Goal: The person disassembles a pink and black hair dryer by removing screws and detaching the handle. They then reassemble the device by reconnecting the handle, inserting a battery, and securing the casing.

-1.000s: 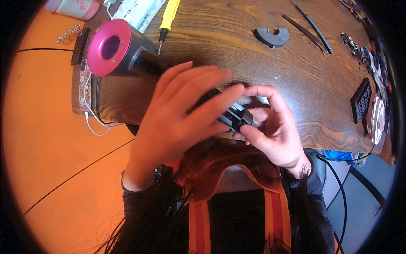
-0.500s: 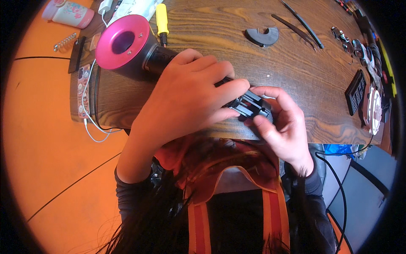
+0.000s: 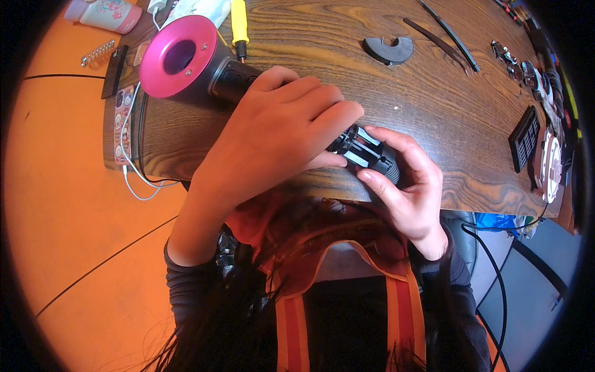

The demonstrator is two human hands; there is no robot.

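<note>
A hair dryer [image 3: 215, 69] with a bright pink ring on its dark grey head lies across the near part of the table, its handle pointing toward my right hand. My left hand [image 3: 279, 136] is wrapped over the handle and hides its middle. Beyond those fingers shows the handle's lower end [image 3: 367, 150], a black ribbed frame with pale strips inside. My right hand [image 3: 414, 180] holds this end between thumb and fingers. Whether the end piece is joined to the handle under my left hand, I cannot tell.
Behind the dryer lies a yellow-handled screwdriver [image 3: 240, 28]. Farther right are a dark grey C-shaped piece [image 3: 388, 51], tweezers [image 3: 437, 42] and a thin black strip [image 3: 451, 34]. A black grille [image 3: 524, 137] sits at the right, and a white cable [image 3: 127, 139] hangs at the left edge.
The right thumb has slid left along the handle's end. My left index finger has lifted slightly, leaving more of the black frame in sight. The view has shifted a little.
</note>
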